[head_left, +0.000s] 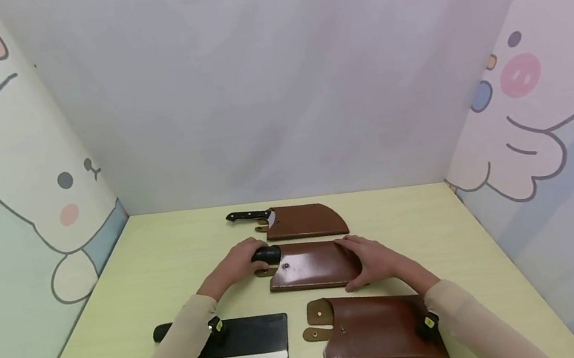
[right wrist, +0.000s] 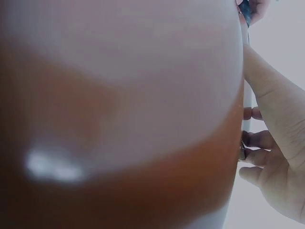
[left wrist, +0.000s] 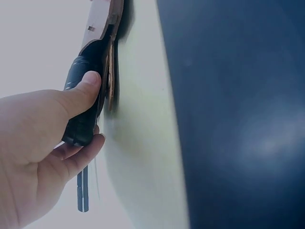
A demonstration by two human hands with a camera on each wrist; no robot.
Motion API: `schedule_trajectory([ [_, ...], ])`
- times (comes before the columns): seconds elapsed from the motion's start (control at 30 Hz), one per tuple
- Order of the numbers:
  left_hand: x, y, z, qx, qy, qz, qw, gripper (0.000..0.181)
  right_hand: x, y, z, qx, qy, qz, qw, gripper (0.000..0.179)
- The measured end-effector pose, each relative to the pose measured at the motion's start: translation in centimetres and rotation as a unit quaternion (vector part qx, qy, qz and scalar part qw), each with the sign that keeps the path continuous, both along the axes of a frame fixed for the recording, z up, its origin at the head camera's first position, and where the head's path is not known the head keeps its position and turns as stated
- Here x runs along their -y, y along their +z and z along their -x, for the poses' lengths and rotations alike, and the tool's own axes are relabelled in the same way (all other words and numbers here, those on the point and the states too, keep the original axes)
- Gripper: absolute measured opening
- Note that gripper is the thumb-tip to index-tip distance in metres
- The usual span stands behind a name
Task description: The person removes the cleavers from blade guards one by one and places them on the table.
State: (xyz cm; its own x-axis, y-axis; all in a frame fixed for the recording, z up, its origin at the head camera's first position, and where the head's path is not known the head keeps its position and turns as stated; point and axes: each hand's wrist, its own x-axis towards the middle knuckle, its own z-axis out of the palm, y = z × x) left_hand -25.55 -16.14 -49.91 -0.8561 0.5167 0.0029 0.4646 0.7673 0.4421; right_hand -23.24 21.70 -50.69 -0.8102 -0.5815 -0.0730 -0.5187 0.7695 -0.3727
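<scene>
My left hand (head_left: 243,260) holds the black handle (head_left: 267,256) of a knife, with the thumb along it and the fingers beneath, as the left wrist view shows. The knife's blade is hidden inside a glossy brown leather sheath (head_left: 312,264) in the middle of the table. At the sheath's right end, my right hand (head_left: 372,259) spans it, fingers at the far edge and thumb at the near edge. A small strap (head_left: 266,272) sticks out loose below the handle.
Behind lies another sheathed knife (head_left: 304,220), black handle to the left. A bare black-bladed cleaver (head_left: 249,337) lies front left, partly under the left forearm. Front right is a larger brown sheath (head_left: 376,328) with unfastened straps, partly below the right forearm. Walls (head_left: 273,83) enclose the table.
</scene>
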Motion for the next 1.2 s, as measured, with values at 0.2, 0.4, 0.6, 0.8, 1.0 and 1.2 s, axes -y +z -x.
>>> schedule_trajectory([
  [0.2,0.0,0.0,0.0,0.002,-0.001,0.007,1.0,0.048,-0.1,0.5,-0.4,-0.022,0.001,-0.007,0.9997,0.118],
  [0.4,0.1,0.3,-0.6,0.006,0.022,-0.003,0.9997,0.052,-0.5,1.1,-0.7,-0.059,0.01,-0.006,0.9982,0.119],
  [0.6,0.2,1.1,-1.5,-0.016,0.029,-0.021,0.9992,0.048,-0.7,1.8,-1.3,-0.092,0.016,0.002,0.9956,0.118],
  [0.8,0.4,1.5,-1.9,-0.05,0.022,-0.025,0.9982,0.048,-0.7,2.3,-1.7,-0.099,0.01,0.009,0.995,0.118],
  [1.0,0.6,2.1,-2.1,-0.061,0.027,-0.037,0.9971,0.05,-0.7,2.7,-1.7,-0.1,0.001,0.014,0.9949,0.124],
  [1.2,0.6,2.3,-2.3,-0.078,0.032,-0.049,0.9952,0.047,-0.8,2.9,-1.9,-0.104,-0.002,0.01,0.9945,0.127],
])
